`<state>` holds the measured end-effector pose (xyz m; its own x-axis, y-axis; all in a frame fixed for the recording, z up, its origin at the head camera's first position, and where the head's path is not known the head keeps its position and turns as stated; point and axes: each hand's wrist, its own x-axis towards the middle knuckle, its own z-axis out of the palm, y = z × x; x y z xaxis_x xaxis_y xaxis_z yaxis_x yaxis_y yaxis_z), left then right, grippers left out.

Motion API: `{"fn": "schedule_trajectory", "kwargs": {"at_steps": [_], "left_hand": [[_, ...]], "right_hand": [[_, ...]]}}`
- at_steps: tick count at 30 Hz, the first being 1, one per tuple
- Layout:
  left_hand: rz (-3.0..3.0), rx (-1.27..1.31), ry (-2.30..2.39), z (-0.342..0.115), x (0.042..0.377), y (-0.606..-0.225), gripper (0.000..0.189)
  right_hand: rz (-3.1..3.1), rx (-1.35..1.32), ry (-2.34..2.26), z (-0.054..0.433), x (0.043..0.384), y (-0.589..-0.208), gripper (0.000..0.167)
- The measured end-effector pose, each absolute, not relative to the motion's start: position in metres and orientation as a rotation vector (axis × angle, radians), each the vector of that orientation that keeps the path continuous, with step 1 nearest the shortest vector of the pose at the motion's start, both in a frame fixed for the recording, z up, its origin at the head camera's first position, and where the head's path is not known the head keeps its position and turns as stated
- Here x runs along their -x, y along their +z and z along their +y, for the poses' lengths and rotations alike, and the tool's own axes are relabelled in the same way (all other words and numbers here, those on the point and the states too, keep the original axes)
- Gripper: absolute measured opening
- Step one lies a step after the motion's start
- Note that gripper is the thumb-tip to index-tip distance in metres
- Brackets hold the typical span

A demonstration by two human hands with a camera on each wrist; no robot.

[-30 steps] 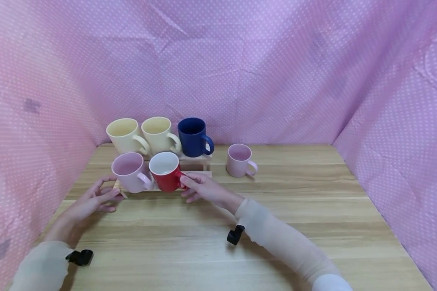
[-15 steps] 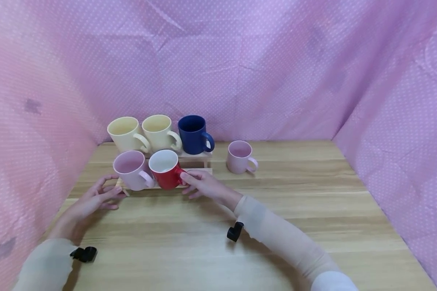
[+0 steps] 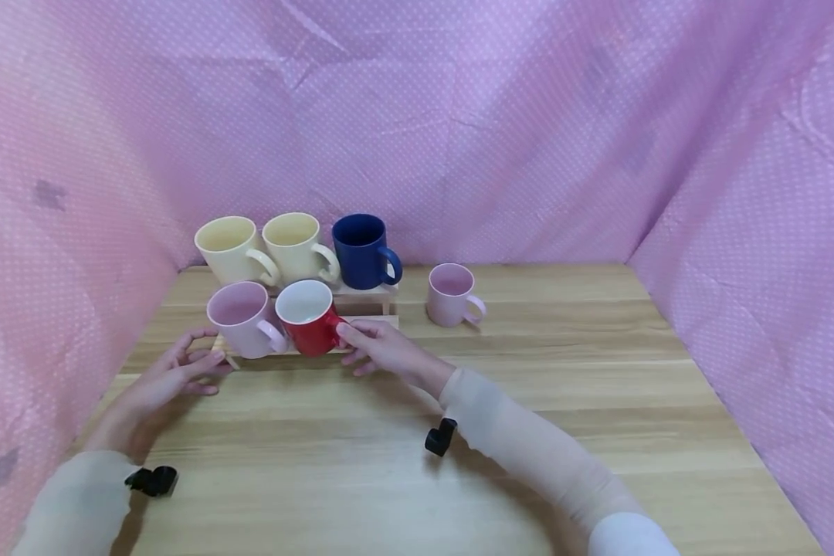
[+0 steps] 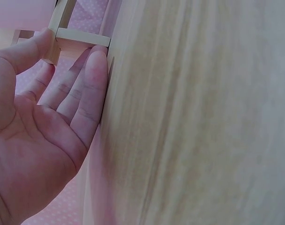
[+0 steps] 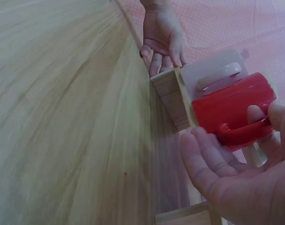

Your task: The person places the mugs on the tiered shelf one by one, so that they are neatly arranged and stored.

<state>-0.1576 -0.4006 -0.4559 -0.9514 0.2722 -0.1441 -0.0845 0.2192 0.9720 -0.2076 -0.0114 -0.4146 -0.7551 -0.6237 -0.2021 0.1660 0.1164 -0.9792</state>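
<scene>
My right hand (image 3: 385,349) pinches the handle of a red mug (image 3: 313,333) with a white inside, thumb and index finger at the handle. This mug stands on the lower tier of a two-step wooden rack (image 3: 375,319), right of a pink mug (image 3: 243,328). In the right wrist view, the red mug's handle (image 5: 243,132) lies by the thumb while the other fingers extend below it. My left hand (image 3: 170,377) grips the rack's front left end. The left wrist view has the thumb and index finger on the rack's edge (image 4: 51,47).
On the upper tier stand two cream mugs, the left one (image 3: 229,259) and the middle one (image 3: 293,251), plus a dark blue mug (image 3: 361,259). Another pink mug (image 3: 450,301) is on the wooden table (image 3: 563,347) right of the rack. Pink dotted cloth (image 3: 459,131) surrounds the table.
</scene>
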Motion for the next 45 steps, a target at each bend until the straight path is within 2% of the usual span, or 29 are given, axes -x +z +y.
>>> {"fn": "schedule_trajectory", "kwargs": {"at_steps": [8, 17, 21, 28, 33, 38, 42, 45], "left_hand": [[2.242, -0.177, 1.744, -0.402, 0.158, -0.453, 0.033], [2.241, -0.194, 1.762, -0.400, 0.158, -0.456, 0.034], [2.241, -0.175, 1.755, -0.399, 0.159, -0.458, 0.033], [2.257, -0.157, 1.749, -0.400, 0.158, -0.458, 0.035], [2.269, -0.141, 1.732, -0.401, 0.156, -0.456, 0.035], [2.280, -0.135, 1.734, -0.399, 0.156, -0.453, 0.036], [2.280, -0.128, 1.740, -0.398, 0.157, -0.452, 0.035], [2.269, -0.129, 1.745, -0.398, 0.156, -0.453, 0.034]], "right_hand": [[1.858, 0.496, -1.639, 0.007, 0.205, -0.409, 0.045], [2.084, 0.684, -1.793, 0.087, 0.207, -0.403, 0.034], [2.174, 0.619, -1.903, 0.123, 0.211, -0.408, 0.030], [2.275, 0.474, -1.977, 0.164, 0.220, -0.409, 0.035], [2.421, 0.400, -1.959, 0.182, 0.226, -0.411, 0.038], [2.622, 0.338, -1.769, 0.196, 0.235, -0.422, 0.052], [2.497, 0.314, -1.690, 0.201, 0.243, -0.432, 0.059], [2.330, 0.283, -1.693, 0.200, 0.247, -0.439, 0.057]]}}
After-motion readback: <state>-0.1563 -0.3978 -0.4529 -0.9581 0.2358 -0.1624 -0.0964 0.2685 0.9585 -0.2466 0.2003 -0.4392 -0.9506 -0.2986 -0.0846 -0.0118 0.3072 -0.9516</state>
